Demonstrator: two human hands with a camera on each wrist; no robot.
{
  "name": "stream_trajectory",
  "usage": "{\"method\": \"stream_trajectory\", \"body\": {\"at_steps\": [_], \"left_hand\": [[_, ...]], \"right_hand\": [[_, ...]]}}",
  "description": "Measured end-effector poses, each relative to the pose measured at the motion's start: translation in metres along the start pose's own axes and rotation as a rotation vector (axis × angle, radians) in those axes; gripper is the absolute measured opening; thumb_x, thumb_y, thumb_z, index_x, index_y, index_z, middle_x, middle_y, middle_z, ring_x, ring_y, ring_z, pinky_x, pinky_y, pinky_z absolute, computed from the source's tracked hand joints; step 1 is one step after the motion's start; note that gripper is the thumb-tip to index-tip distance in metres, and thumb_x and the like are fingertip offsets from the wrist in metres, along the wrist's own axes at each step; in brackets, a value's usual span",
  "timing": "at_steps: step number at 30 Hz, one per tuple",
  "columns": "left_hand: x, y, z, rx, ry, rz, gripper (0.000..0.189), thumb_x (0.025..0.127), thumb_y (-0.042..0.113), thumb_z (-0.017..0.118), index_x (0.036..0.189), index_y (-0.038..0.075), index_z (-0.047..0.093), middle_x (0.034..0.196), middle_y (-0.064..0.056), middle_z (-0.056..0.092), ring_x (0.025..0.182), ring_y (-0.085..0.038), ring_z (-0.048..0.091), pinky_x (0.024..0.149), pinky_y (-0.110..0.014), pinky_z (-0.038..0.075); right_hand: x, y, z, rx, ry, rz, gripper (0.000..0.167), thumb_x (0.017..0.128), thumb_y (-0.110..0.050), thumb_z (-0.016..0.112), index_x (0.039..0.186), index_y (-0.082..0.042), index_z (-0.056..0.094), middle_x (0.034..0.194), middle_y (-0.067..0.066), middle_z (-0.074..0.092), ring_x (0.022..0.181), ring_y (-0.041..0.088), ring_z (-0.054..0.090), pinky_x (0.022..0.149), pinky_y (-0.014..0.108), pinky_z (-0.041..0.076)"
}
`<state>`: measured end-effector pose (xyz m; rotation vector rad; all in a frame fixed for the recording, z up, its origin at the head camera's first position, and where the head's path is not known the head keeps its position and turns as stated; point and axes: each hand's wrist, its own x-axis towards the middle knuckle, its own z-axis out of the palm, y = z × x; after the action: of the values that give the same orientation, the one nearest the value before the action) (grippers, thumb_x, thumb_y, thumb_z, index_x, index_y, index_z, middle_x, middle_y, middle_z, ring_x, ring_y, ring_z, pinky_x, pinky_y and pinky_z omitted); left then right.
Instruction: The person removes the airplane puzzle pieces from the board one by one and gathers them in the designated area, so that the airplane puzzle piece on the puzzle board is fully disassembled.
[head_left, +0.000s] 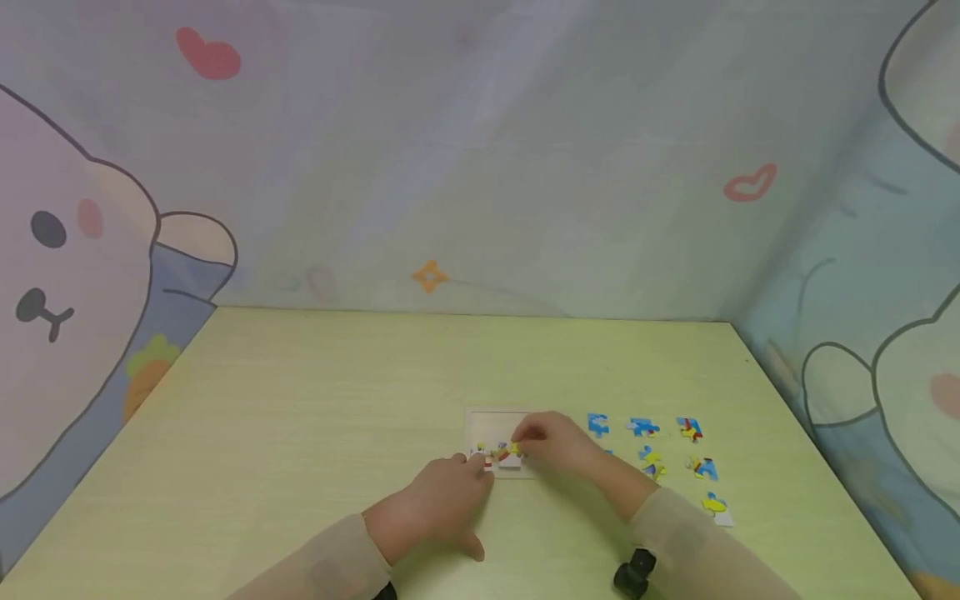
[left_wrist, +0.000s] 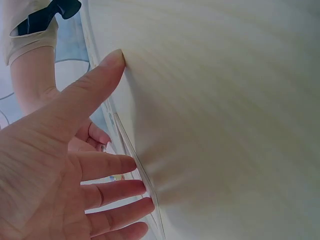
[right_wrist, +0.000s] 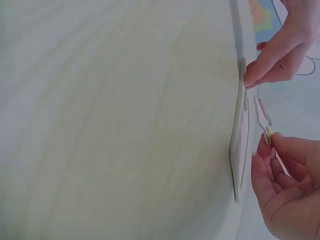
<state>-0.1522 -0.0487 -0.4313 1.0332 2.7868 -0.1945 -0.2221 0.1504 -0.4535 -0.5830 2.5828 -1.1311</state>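
Note:
A shallow white puzzle tray (head_left: 489, 419) lies on the table in front of me, with coloured pieces along its near part. My left hand (head_left: 450, 497) rests at its near left edge, fingers straight and thumb spread, as the left wrist view also shows. Between thumb and fingertips, my right hand (head_left: 561, 447) pinches a jigsaw piece (right_wrist: 263, 120) above the tray's near right part. The right wrist view shows this piece tilted and raised off the tray. Fingers partly hide the pieces in the tray.
Several loose jigsaw pieces lie in rough rows right of the tray, among them a blue one (head_left: 597, 424) and a yellow and white one (head_left: 717, 507). The right forearm passes close to them. A printed cloth wall (head_left: 480, 167) rises behind the table (head_left: 315, 392).

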Motion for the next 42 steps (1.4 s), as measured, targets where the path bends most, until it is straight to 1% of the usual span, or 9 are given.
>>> {"method": "stream_trajectory", "body": {"at_steps": [5,10,13,19,28,34,37,42], "left_hand": [[0.001,0.001,-0.001,0.005,-0.015,0.0,0.083,0.057,0.067,0.074,0.115,0.01,0.06,0.102,0.0,0.052,0.081,-0.015,0.051,0.064,-0.028,0.047],[0.001,0.001,-0.001,0.008,-0.016,-0.004,0.082,0.057,0.068,0.074,0.114,0.009,0.06,0.102,0.0,0.052,0.082,-0.015,0.051,0.065,-0.028,0.047],[0.0,0.001,-0.002,0.009,-0.013,-0.002,0.082,0.057,0.067,0.074,0.114,0.009,0.06,0.102,0.0,0.051,0.081,-0.015,0.051,0.064,-0.028,0.047],[-0.001,0.001,-0.004,0.018,-0.001,0.005,0.08,0.057,0.067,0.074,0.112,0.01,0.06,0.099,0.001,0.051,0.078,-0.014,0.05,0.062,-0.027,0.046],[-0.003,0.002,-0.004,0.024,0.014,0.014,0.082,0.058,0.067,0.074,0.113,0.009,0.06,0.1,0.0,0.051,0.079,-0.015,0.051,0.063,-0.028,0.047],[-0.003,0.002,-0.002,0.016,0.014,0.024,0.082,0.058,0.067,0.074,0.114,0.009,0.06,0.1,0.0,0.051,0.078,-0.014,0.049,0.062,-0.027,0.046],[-0.003,0.002,0.0,0.016,0.007,0.021,0.084,0.058,0.067,0.073,0.116,0.009,0.059,0.102,0.0,0.051,0.079,-0.014,0.05,0.064,-0.027,0.047],[-0.002,0.001,-0.001,0.021,-0.004,0.015,0.087,0.059,0.067,0.073,0.121,0.008,0.058,0.106,-0.001,0.052,0.082,-0.015,0.051,0.066,-0.028,0.047]], "right_hand": [[-0.007,0.009,-0.005,0.055,-0.011,0.026,0.007,0.089,-0.005,0.06,0.09,-0.009,0.067,0.084,-0.002,0.063,0.077,0.013,0.056,0.072,0.03,0.047],[-0.015,0.015,-0.014,0.116,-0.02,-0.009,0.006,0.089,-0.006,0.06,0.091,-0.005,0.066,0.088,0.002,0.064,0.081,0.014,0.058,0.072,0.03,0.049],[-0.02,0.017,-0.019,0.128,-0.026,-0.004,0.007,0.089,-0.006,0.06,0.092,-0.003,0.066,0.089,0.003,0.064,0.081,0.015,0.058,0.071,0.03,0.05],[-0.032,0.024,-0.028,0.117,-0.005,0.044,0.007,0.09,-0.011,0.061,0.093,-0.006,0.066,0.091,0.001,0.063,0.082,0.016,0.056,0.071,0.03,0.049],[-0.048,0.037,-0.041,0.145,0.01,0.019,0.009,0.089,-0.009,0.061,0.093,-0.003,0.066,0.092,0.004,0.063,0.083,0.017,0.058,0.069,0.028,0.05],[-0.06,0.044,-0.052,0.191,0.015,0.045,0.012,0.09,-0.011,0.06,0.097,-0.001,0.065,0.09,0.006,0.063,0.077,0.021,0.057,0.065,0.032,0.049],[-0.066,0.049,-0.058,0.211,0.01,0.059,0.014,0.091,-0.011,0.059,0.098,0.0,0.063,0.091,0.007,0.063,0.078,0.023,0.057,0.067,0.034,0.049],[-0.073,0.055,-0.064,0.225,0.026,0.092,0.015,0.091,-0.012,0.059,0.1,0.0,0.063,0.094,0.007,0.062,0.083,0.022,0.058,0.071,0.033,0.051]]}}
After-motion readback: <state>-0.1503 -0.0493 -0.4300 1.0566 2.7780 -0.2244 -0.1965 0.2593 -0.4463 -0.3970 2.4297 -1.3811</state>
